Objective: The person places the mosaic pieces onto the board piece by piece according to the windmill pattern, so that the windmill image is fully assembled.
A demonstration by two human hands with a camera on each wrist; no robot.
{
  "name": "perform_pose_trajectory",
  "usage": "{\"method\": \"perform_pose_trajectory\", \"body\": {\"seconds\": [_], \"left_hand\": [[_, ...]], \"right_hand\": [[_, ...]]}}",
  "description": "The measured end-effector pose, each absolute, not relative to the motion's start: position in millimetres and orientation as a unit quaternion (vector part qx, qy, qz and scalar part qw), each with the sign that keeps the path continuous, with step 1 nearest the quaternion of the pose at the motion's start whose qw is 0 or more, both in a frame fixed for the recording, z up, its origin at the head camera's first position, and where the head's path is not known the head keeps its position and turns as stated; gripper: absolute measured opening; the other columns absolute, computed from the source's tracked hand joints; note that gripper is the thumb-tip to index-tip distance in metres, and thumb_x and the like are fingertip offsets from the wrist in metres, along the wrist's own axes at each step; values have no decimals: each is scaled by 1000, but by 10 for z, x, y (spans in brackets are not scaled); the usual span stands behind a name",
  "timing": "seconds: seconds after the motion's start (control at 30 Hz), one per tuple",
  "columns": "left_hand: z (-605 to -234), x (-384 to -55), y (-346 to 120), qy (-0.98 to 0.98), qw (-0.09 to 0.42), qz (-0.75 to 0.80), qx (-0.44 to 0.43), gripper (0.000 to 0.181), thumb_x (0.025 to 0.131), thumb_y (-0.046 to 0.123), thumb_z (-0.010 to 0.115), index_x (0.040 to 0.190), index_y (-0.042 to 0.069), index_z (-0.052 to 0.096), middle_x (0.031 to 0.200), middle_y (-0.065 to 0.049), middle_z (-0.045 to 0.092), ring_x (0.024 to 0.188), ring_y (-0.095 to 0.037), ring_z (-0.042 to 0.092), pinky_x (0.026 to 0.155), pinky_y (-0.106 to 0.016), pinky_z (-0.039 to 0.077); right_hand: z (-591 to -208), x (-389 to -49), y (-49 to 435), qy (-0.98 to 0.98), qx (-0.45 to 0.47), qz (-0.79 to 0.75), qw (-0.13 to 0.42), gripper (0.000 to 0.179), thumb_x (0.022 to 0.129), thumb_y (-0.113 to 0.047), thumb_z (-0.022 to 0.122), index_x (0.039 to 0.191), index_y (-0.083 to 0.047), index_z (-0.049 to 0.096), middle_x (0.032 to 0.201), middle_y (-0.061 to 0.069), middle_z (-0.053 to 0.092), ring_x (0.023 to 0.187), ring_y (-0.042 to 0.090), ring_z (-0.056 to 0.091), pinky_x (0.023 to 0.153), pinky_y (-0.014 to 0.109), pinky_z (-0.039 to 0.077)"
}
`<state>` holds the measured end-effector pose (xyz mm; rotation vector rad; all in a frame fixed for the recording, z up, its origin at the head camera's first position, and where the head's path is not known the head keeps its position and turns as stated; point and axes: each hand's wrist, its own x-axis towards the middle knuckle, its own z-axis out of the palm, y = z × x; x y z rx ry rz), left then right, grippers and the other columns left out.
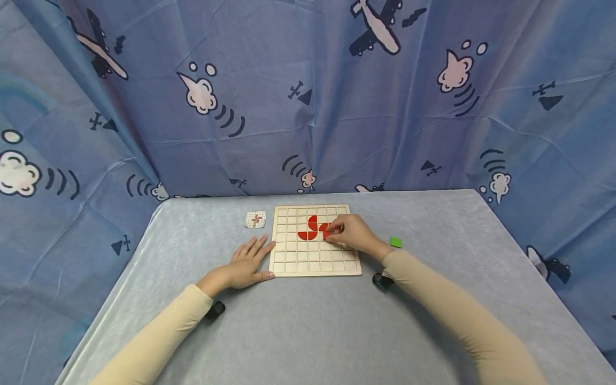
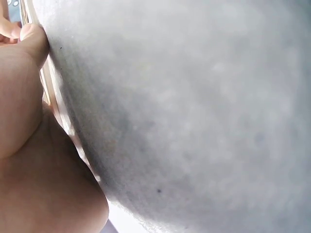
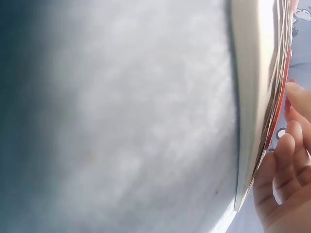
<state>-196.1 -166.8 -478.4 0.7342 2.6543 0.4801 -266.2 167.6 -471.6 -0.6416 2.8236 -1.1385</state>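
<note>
A square wooden grid board [image 1: 315,270] lies on the table, with red quarter-round pieces [image 1: 313,223] set in cells near its middle. My right hand [image 1: 353,231] reaches over the board's right part and pinches a small red piece [image 3: 288,101] between thumb and finger, just above the grid in the right wrist view. My left hand [image 1: 244,266] rests flat on the table with fingers spread, its thumb and index fingertips right at the board's left edge. In the left wrist view the thumb [image 2: 35,41] lies along that edge.
A small card [image 1: 255,219] printed with a grid and a red and brown pattern lies left of the board's far corner. One green square piece [image 1: 395,242] sits right of the board, near the right wrist. Behind the table [image 1: 317,326] hangs a blue patterned curtain [image 1: 269,107].
</note>
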Motion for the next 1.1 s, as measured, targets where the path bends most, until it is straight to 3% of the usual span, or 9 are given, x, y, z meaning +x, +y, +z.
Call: {"method": "perform_pose_trajectory", "body": {"seconds": [0.33,0.57,1.1], "left_hand": [[-4727,-1941,-1654,938,172,158,257,82,100,49,52,161,14,9,168,-17,-2,155,-43,-4,120,-66,5],[-4719,-1933,-1640,939,170,153,257,82,100,46,53,161,14,10,168,-17,-1,154,-44,-3,120,-66,6],[-4686,-1921,-1637,940,170,149,257,81,100,47,53,161,14,10,168,-17,-1,155,-43,-2,120,-67,7]], "right_hand": [[-4704,-2676,1611,907,-210,-364,26,22,80,-19,84,99,-10,79,76,2,64,67,13,51,67,27,43],[-4715,-2672,1584,913,-205,-352,32,22,80,-22,84,99,-13,79,85,2,70,68,13,51,64,26,42],[-4734,-2701,1563,920,-195,-337,35,21,80,-22,84,99,-14,79,84,1,70,68,12,52,64,26,42]]}}
